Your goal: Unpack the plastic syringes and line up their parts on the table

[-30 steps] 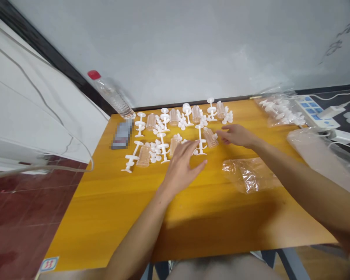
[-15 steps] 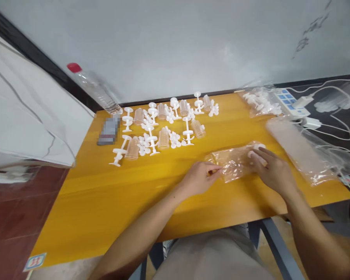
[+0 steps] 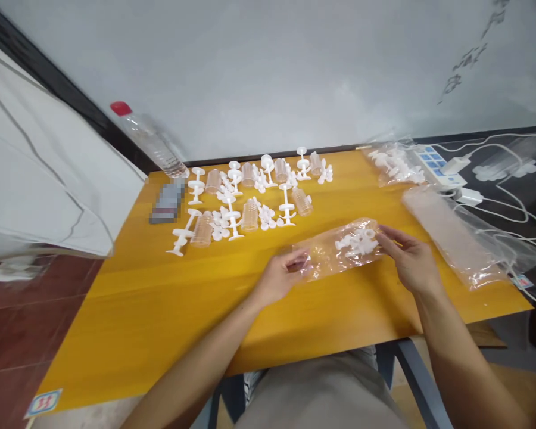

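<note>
A clear plastic bag point(image 3: 335, 253) with a few small white plastic parts inside lies across the middle of the yellow table point(image 3: 170, 316). My left hand point(image 3: 279, 277) pinches its left end. My right hand point(image 3: 408, 256) grips its right end, close to the white parts. Beyond the bag, several white spool-like pieces point(image 3: 232, 208) and translucent ribbed tubes point(image 3: 250, 214) are laid out in rows.
A red-capped water bottle point(image 3: 149, 140) leans at the table's back left, a small dark packet point(image 3: 165, 202) beside it. At the right lie a long clear bag point(image 3: 455, 232), a bag of white parts point(image 3: 395, 164) and a power strip point(image 3: 438, 161) with cables. A white cloth point(image 3: 36, 173) hangs left.
My hands left the rows of parts, came to the clear bag and took both its ends. The bag has since shifted slightly left.
</note>
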`<state>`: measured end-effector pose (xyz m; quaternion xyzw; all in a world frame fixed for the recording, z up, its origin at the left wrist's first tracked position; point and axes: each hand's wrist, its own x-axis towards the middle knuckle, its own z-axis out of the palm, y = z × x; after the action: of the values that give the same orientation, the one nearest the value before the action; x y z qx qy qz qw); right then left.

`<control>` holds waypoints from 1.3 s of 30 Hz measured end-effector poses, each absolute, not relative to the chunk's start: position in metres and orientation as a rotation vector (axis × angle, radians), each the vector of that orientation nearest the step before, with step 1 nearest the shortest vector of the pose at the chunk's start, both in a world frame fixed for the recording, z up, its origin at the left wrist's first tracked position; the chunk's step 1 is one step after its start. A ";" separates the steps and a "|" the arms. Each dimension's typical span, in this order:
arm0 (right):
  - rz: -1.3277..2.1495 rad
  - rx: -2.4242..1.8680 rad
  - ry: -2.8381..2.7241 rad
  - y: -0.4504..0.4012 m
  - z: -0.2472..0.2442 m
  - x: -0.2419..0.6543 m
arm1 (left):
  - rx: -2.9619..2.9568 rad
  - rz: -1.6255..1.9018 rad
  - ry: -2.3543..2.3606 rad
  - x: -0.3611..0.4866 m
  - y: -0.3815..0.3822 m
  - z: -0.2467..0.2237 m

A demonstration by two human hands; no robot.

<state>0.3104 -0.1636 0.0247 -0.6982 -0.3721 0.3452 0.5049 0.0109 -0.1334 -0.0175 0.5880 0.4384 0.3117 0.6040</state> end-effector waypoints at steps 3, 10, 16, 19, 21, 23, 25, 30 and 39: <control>0.787 -1.620 -0.902 -0.162 0.040 0.303 | 1.440 0.751 1.030 0.002 -0.132 -0.018; 0.689 -1.681 -0.977 -0.155 0.040 0.295 | 1.869 0.847 1.053 -0.010 -0.134 -0.019; 0.558 -1.663 -1.028 -0.157 0.034 0.301 | 2.195 0.936 1.047 -0.017 -0.134 -0.023; 0.501 -1.641 -1.074 -0.158 0.040 0.300 | 2.340 0.903 1.022 -0.016 -0.132 -0.022; 0.471 -1.633 -1.087 -0.159 0.044 0.298 | 2.413 0.835 1.040 -0.014 -0.131 -0.020; 0.441 -1.647 -1.087 -0.160 0.046 0.296 | 2.472 0.758 1.060 -0.011 -0.130 -0.017; 0.425 -1.657 -1.074 -0.163 0.048 0.294 | 2.517 0.687 1.068 -0.009 -0.129 -0.013; 0.416 -1.628 -1.039 -0.167 0.052 0.293 | 2.573 0.567 1.044 -0.006 -0.123 -0.005; 0.453 -1.518 -1.069 -0.169 0.080 0.283 | 2.704 0.470 0.937 0.000 -0.121 0.003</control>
<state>0.2826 -0.1686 0.0802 -0.6487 -0.4567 0.1938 0.5770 0.0002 -0.1209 0.0026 0.9256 0.3208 0.1609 0.1202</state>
